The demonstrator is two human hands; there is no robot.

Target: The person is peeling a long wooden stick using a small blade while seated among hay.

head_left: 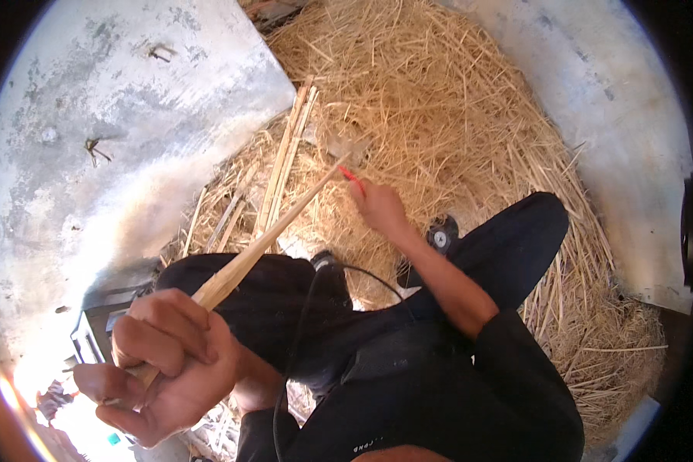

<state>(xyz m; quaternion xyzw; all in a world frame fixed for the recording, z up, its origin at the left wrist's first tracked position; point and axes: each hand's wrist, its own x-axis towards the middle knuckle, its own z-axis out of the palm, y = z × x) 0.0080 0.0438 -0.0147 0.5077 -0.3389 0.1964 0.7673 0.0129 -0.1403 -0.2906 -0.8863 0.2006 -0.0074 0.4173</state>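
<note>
Fingers of the left hand (165, 362) are clenched around a long bamboo strip (273, 235), kept slanted so its tip is met by a red-handled tool (352, 178) pinched in the right hand (379, 206). Cut strips (285, 158) are laid on straw (454, 108).

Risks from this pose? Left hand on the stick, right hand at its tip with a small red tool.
1. The right hand works a red tool right at the tip of the stick; a slip might nick the fingers.
2. The left hand grips only the near end, so the long stick may flex or twist.
3. A cable crosses the lap and could snag.
</note>
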